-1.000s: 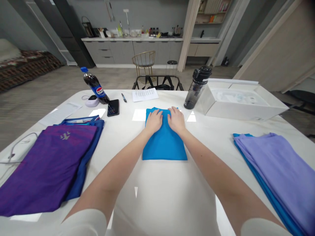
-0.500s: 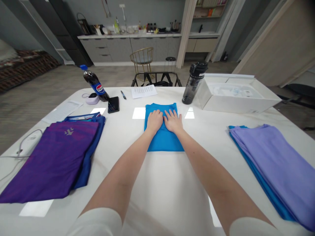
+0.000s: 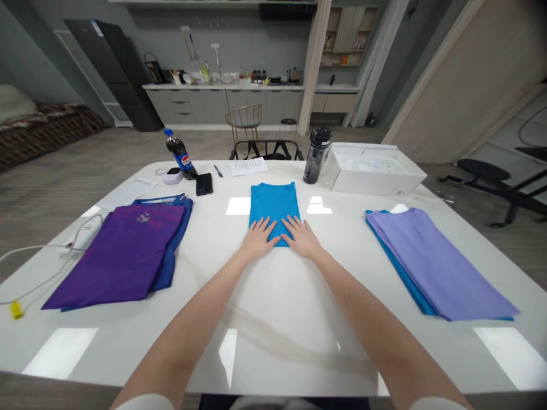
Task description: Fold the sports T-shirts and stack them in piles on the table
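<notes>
A blue shirt (image 3: 273,202), folded into a neat rectangle, lies flat in front of me on the white table (image 3: 277,319). My left hand (image 3: 258,238) rests on its near left corner, fingers spread and palm down. On the near right corner lies my right hand (image 3: 301,236), also flat with fingers apart. The two thumbs nearly meet near the shirt's close edge. Off to the left is a stack of folded clothes topped by a purple shirt (image 3: 123,250). On the right, a folded lavender garment (image 3: 436,262) lies over a blue one (image 3: 401,270).
Behind the shirt stand a dark water bottle (image 3: 317,156) and an open white box (image 3: 376,173). A cola bottle (image 3: 182,155), a phone (image 3: 204,184), a pen (image 3: 218,171) and a paper sheet (image 3: 249,166) sit at the back. Cables (image 3: 81,236) run along the left side.
Both hands have slid from the shirt's upper middle down to its near edge, fingers now more spread. The camera view has tilted up and pulled back a little.
</notes>
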A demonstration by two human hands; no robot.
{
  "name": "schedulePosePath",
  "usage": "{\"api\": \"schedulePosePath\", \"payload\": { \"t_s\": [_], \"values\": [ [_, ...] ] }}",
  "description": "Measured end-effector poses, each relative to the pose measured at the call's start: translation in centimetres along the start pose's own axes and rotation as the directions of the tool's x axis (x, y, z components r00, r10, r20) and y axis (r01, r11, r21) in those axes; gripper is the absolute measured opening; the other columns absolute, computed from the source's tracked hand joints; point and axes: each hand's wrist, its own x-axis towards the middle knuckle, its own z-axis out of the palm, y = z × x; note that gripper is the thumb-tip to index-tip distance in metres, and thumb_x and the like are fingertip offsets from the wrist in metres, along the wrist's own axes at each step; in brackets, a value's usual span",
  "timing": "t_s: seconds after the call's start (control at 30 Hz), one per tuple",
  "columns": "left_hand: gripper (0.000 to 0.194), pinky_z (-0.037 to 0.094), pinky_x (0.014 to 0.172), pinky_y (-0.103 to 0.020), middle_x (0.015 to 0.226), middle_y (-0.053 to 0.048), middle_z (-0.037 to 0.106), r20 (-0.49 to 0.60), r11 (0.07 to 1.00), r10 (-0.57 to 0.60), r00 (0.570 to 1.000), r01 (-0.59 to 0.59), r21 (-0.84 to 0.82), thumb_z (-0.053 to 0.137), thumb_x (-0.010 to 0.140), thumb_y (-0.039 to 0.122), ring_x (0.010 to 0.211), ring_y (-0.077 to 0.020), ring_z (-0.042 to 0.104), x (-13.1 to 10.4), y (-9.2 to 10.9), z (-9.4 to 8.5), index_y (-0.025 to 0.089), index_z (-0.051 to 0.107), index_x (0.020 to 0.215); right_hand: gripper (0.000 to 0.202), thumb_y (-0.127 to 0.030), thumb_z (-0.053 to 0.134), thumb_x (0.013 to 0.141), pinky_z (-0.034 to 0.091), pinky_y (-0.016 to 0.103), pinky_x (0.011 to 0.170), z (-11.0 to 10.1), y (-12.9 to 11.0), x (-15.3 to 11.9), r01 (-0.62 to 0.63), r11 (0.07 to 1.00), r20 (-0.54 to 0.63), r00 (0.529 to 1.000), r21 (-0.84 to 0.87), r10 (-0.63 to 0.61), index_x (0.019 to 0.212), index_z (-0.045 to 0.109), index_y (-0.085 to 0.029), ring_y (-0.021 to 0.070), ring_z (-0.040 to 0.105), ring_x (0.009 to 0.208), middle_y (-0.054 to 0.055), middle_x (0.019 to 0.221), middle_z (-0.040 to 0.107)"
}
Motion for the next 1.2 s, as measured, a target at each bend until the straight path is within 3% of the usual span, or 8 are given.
{"api": "schedulePosePath", "payload": {
  "t_s": [0.1, 0.2, 0.37, 0.57, 0.87, 0.97, 1.1, 1.2],
  "values": [
    [0.069, 0.021, 0.127, -0.051, 0.169, -0.009, 0.028, 0.022, 0.999, 0.036, 0.999, -0.035, -0.025, 0.047, 0.1, 0.056, 0.157, -0.0321, 0.022, -3.6, -0.6, -0.7, 0.024, 0.037, 0.16, 0.064, -0.059, 0.038, 0.104, 0.014, 0.056, 0.126, 0.0, -0.4, -3.6, 0.045, 0.998, -0.003, 0.999, 0.041, -0.045, 0.161, 0.035, -0.031, 0.0296, 0.018, 0.157, 0.003, 0.17, 0.026],
    [0.046, 0.038, 0.119, -0.039, 0.158, -0.008, 0.048, -0.009, 1.0, -0.009, 1.0, 0.009, -0.023, 0.043, 0.103, 0.029, 0.146, -0.0245, 0.044, -6.6, -1.3, -1.8, 0.023, 0.054, 0.147, 0.049, -0.046, 0.043, 0.106, 0.025, 0.05, 0.123, -0.2, -0.4, -6.4, 0.035, 0.994, -0.081, 0.996, 0.103, -0.027, 0.15, 0.053, -0.028, 0.0279, 0.035, 0.149, 0.009, 0.162, 0.042],
    [0.041, 0.051, 0.096, -0.037, 0.125, -0.012, 0.068, -0.07, 0.983, -0.105, 0.992, 0.114, 0.146, 0.035, 0.098, 0.009, 0.116, -0.0252, 0.062, -8.3, -0.6, -3.7, 0.02, 0.067, 0.123, 0.031, -0.026, 0.043, 0.106, 0.044, 0.034, 0.102, -1.7, -1.4, -7.7, -0.076, 0.996, -0.162, 0.983, 0.051, 0.084, 0.119, 0.069, -0.018, 0.0236, 0.058, 0.115, 0.013, 0.125, 0.065],
    [0.044, 0.047, 0.097, -0.036, 0.116, -0.012, 0.072, 0.031, 0.979, -0.079, 0.996, 0.072, 0.191, 0.039, 0.091, 0.002, 0.111, -0.0249, 0.064, -9.4, 1.8, -5.6, 0.021, 0.069, 0.116, 0.031, -0.019, 0.039, 0.105, 0.042, 0.034, 0.087, -4.8, -3.5, -8.9, -0.073, 0.984, 0.011, 0.997, -0.165, 0.076, 0.106, 0.07, -0.018, 0.0269, 0.06, 0.11, 0.014, 0.117, 0.068],
    [0.033, 0.05, 0.077, -0.031, 0.099, -0.001, 0.076, 0.445, 0.977, 0.153, 0.883, -0.066, -0.205, 0.047, 0.091, 0.018, 0.092, -0.0223, 0.07, -22.9, 4.5, -8.5, 0.033, 0.073, 0.104, 0.023, -0.023, 0.051, 0.097, 0.039, 0.029, 0.065, -6.7, -6.9, -23.6, 0.09, 0.98, 0.38, 0.912, 0.177, -0.152, 0.091, 0.073, -0.025, 0.0208, 0.067, 0.075, 0.004, 0.083, 0.074],
    [0.024, 0.05, 0.074, -0.029, 0.098, 0.001, 0.076, 0.458, 0.958, 0.163, 0.874, -0.029, -0.287, 0.052, 0.094, 0.028, 0.091, -0.021, 0.07, -21.8, 5.0, -9.4, 0.032, 0.073, 0.103, 0.023, -0.037, 0.058, 0.096, 0.038, 0.028, 0.061, -7.2, -6.7, -22.8, 0.014, 0.955, 0.43, 0.891, 0.297, -0.147, 0.086, 0.075, -0.026, 0.0192, 0.065, 0.071, 0.003, 0.079, 0.073],
    [0.028, 0.049, 0.091, -0.034, 0.121, -0.006, 0.071, 0.125, 0.985, -0.048, 0.991, 0.068, -0.161, 0.054, 0.097, 0.033, 0.108, -0.0242, 0.067, -14.6, 3.8, -8.9, 0.026, 0.067, 0.12, 0.044, -0.061, 0.057, 0.095, 0.042, 0.029, 0.065, -6.5, -3.9, -15.7, -0.227, 0.943, 0.169, 0.967, 0.243, 0.19, 0.112, 0.072, -0.023, 0.0222, 0.068, 0.081, 0.006, 0.09, 0.074],
    [0.043, 0.045, 0.102, -0.043, 0.134, -0.013, 0.063, -0.072, 0.962, -0.274, 0.959, 0.274, -0.002, 0.058, 0.096, 0.04, 0.124, -0.0315, 0.058, -8.6, 2.3, -8.0, 0.022, 0.057, 0.135, 0.07, -0.071, 0.056, 0.091, 0.047, 0.031, 0.074, -5.6, -1.3, -9.7, -0.415, 0.889, 0.025, 0.908, 0.191, 0.418, 0.133, 0.061, -0.016, 0.0282, 0.068, 0.101, 0.016, 0.119, 0.07]
  ]
}}
